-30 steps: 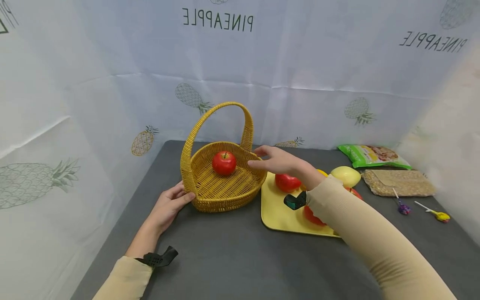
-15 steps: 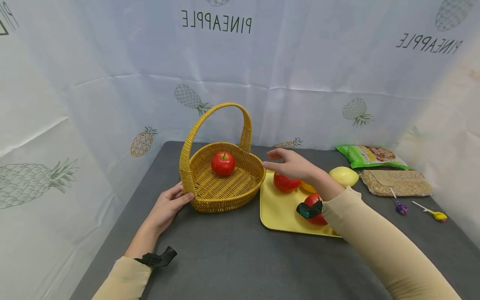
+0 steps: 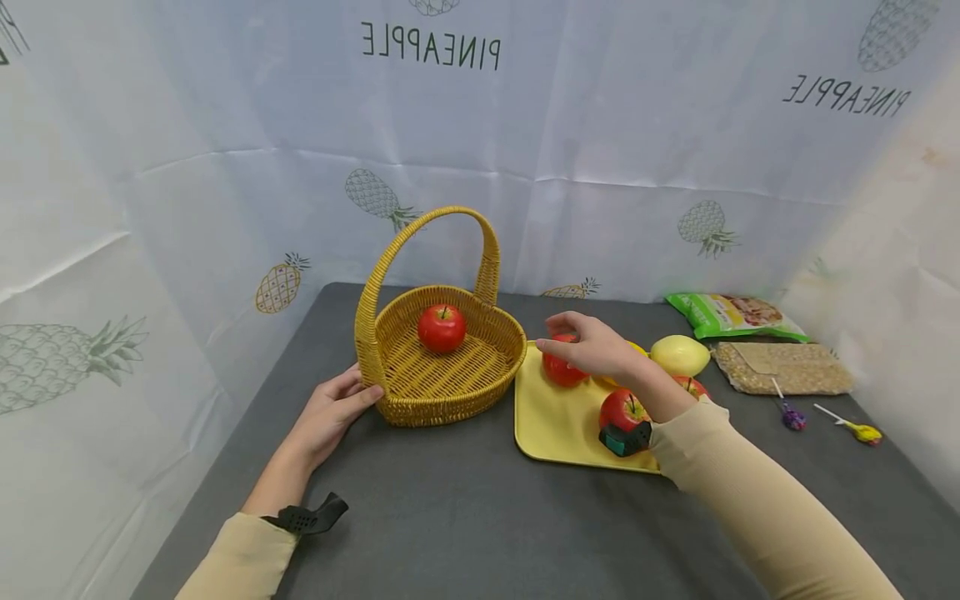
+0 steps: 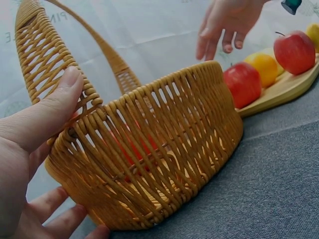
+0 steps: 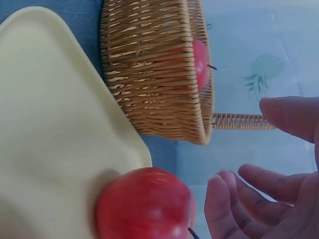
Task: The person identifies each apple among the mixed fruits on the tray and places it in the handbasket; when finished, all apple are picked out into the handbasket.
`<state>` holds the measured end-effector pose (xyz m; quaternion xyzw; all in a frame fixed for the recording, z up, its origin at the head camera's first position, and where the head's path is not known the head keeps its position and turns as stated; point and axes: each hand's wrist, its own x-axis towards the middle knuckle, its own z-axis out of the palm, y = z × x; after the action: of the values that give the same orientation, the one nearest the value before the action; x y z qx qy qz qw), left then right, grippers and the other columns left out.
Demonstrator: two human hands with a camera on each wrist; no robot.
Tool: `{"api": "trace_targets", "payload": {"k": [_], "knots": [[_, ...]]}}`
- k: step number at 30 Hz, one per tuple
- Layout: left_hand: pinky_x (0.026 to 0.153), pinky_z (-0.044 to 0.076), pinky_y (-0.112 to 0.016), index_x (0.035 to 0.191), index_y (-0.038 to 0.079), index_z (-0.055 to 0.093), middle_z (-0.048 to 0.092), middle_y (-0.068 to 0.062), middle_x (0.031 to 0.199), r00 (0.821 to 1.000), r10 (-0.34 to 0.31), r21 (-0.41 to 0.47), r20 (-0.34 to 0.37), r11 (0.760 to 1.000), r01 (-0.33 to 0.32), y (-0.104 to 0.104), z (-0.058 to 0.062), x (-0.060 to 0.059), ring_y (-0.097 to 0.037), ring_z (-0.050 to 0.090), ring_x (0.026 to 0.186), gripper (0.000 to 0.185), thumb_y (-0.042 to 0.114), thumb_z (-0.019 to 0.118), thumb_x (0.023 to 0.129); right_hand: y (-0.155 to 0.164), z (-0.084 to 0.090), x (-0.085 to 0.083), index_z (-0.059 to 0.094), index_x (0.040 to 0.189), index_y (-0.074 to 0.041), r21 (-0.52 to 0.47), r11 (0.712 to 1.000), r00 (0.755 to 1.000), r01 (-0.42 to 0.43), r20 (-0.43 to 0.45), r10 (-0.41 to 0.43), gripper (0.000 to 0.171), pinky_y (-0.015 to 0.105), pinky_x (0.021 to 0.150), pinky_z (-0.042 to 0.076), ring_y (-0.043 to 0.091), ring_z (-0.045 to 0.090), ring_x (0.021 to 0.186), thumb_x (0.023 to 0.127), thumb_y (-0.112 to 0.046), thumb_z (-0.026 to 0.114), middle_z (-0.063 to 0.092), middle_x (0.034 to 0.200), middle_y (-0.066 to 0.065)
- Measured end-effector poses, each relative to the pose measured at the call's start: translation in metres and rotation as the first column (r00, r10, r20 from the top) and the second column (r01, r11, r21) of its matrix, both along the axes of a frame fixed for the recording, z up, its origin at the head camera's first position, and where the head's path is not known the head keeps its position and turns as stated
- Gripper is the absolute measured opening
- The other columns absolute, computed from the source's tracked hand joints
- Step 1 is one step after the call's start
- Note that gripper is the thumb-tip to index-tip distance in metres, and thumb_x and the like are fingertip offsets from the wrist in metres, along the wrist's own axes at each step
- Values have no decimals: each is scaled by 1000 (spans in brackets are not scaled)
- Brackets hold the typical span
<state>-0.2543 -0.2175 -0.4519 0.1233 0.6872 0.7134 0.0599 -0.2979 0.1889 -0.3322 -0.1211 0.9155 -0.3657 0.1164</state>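
From the head camera, the right hand (image 3: 592,348) hovers with relaxed, slightly spread fingers just over a red apple (image 3: 562,367) that lies at the near-left corner of a yellow tray (image 3: 555,421); the fingertips are right above the fruit, and contact cannot be told. The apple is glossy, deep red and round. Behind the wrist lie a second red apple (image 3: 622,408), a yellow fruit (image 3: 678,354) and part of a third red one (image 3: 693,386). The left hand (image 3: 330,412) rests against the outer wall of a woven yellow basket (image 3: 442,379), thumb at the rim, and another red apple (image 3: 442,327) sits inside.

The left wrist camera shows the left thumb (image 4: 47,112) pressed on the basket's rim (image 4: 149,94), the other fingers under its base. Beyond the wicker, the right hand's fingers (image 4: 219,30) hang loose above the red apple (image 4: 244,82), with an orange fruit (image 4: 264,67) beside it.

In the right wrist camera the open fingers (image 5: 264,199) sit just beside the apple (image 5: 144,204), not gripping it; its skin shines, and a dark stem shows at the end nearest the fingertips. The tray (image 5: 50,124) lies below it, the basket (image 5: 154,69) beyond.
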Motion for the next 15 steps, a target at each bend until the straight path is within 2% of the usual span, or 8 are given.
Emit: {"api": "trace_targets", "payload": {"k": [4, 10, 15], "knots": [[101, 44, -17, 135, -4, 59, 20, -12, 168, 1000, -2, -3, -4, 1000, 2, -1, 2, 1, -31, 22, 153, 38, 16, 66, 103, 3, -4, 2, 47, 149, -8, 7, 1000, 1000, 12, -13, -12, 66, 48, 100, 49, 32, 57, 124, 99, -46, 66, 51, 148, 16], [100, 44, -17, 132, 1, 63, 18, -13, 168, 1000, -3, -1, -7, 1000, 3, -1, 1, 1, -30, 14, 155, 33, 15, 66, 103, 11, -9, 3, 42, 152, -5, 129, 989, 994, 67, -95, -55, 70, 58, 110, 38, 41, 44, 137, 99, -44, 64, 46, 153, 19], [101, 43, -16, 141, -6, 54, 15, -10, 169, 1000, -7, -5, 2, 1000, 7, -1, 1, -2, -27, 11, 156, 47, 17, 66, 103, 20, -11, 2, 36, 155, -1, 201, 974, 991, 105, -99, -86, 75, 60, 111, 35, 44, 40, 139, 100, -43, 63, 42, 154, 25]]}}
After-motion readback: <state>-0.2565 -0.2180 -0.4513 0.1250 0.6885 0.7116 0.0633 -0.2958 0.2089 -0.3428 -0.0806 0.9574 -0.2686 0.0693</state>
